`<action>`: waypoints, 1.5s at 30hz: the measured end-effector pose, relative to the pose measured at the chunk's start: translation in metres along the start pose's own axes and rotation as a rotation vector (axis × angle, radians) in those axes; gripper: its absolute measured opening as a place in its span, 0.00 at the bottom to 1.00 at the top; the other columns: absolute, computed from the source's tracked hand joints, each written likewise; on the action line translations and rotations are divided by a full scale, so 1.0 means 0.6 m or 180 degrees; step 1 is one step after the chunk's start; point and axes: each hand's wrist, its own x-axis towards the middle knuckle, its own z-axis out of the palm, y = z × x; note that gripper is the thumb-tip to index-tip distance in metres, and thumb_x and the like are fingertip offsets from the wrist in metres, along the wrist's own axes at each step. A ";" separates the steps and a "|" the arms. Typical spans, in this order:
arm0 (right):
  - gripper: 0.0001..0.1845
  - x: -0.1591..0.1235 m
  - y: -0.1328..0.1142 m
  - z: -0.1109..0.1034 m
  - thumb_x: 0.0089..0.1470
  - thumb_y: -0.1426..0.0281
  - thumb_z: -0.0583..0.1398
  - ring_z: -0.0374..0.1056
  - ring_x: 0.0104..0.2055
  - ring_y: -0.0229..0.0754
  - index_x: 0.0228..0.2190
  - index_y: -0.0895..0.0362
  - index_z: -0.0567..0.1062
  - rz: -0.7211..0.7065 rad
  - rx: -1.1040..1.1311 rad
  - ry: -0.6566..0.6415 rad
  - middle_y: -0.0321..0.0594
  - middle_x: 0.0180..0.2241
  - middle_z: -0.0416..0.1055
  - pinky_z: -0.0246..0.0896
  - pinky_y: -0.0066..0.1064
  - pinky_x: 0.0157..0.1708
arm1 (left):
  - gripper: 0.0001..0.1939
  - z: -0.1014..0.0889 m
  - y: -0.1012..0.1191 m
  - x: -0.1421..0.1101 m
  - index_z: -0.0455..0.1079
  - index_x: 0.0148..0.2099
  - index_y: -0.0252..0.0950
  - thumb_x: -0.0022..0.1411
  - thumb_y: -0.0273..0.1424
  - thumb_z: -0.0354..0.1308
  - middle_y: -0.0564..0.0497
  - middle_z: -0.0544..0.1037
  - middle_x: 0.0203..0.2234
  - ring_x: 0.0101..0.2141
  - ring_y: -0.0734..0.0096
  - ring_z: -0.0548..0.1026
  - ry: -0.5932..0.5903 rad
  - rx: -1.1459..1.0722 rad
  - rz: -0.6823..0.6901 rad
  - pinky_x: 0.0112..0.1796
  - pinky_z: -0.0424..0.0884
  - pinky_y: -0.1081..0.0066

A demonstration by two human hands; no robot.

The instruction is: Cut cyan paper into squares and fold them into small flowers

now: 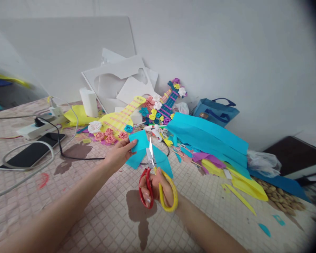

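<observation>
A small turquoise paper piece (141,140) is pinched between the thumb and fingers of my left hand (119,151). My right hand (158,186) grips scissors (150,160) with one red and one yellow handle. Their blades point away from me and stand slightly apart, just right of the paper. Two more turquoise pieces lie below: one (135,160) under my left fingertips, another (163,161) right of the blades. Beyond them a white glue gun (154,132) rests on the table. A yellow guitar-shaped cutout (118,121) with paper flowers lies behind my left hand.
Large turquoise paper (208,138) and yellow strips (242,182) spread to the right, near peanuts (276,195) and a blue bag (213,112). On the left are a tablet (33,151), a power strip (42,126) and loose cables. White board offcuts (121,80) lean against the wall.
</observation>
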 end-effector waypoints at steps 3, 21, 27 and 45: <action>0.40 0.001 0.001 -0.001 0.46 0.35 0.48 0.58 0.19 0.34 0.32 0.61 0.69 -0.0002 0.0029 -0.0023 0.34 0.19 0.60 0.59 0.28 0.18 | 0.12 0.004 0.002 -0.003 0.74 0.32 0.33 0.45 0.31 0.71 0.53 0.78 0.27 0.25 0.78 0.75 0.0011 0.0019 -0.0014 0.26 0.72 0.79; 0.38 0.000 -0.007 0.003 0.45 0.34 0.46 0.56 0.17 0.33 0.27 0.59 0.66 0.0066 0.0224 -0.0196 0.32 0.18 0.58 0.56 0.26 0.16 | 0.13 0.003 0.010 -0.004 0.75 0.30 0.33 0.40 0.28 0.73 0.53 0.79 0.25 0.25 0.76 0.76 -0.0239 0.0022 -0.0121 0.28 0.73 0.79; 0.37 0.001 -0.006 -0.001 0.44 0.34 0.47 0.53 0.14 0.30 0.24 0.57 0.63 0.0145 0.0318 -0.0213 0.29 0.16 0.56 0.55 0.25 0.14 | 0.14 -0.002 0.008 0.000 0.75 0.34 0.32 0.42 0.28 0.72 0.51 0.80 0.27 0.25 0.74 0.77 -0.0285 0.0085 -0.0059 0.29 0.73 0.76; 0.43 -0.001 -0.006 -0.002 0.44 0.33 0.40 0.56 0.17 0.34 0.28 0.60 0.67 0.0080 0.0204 -0.0276 0.33 0.18 0.59 0.59 0.28 0.16 | 0.15 -0.013 0.005 0.005 0.75 0.35 0.33 0.43 0.30 0.71 0.50 0.80 0.29 0.27 0.73 0.77 -0.0344 0.0294 -0.0129 0.31 0.74 0.75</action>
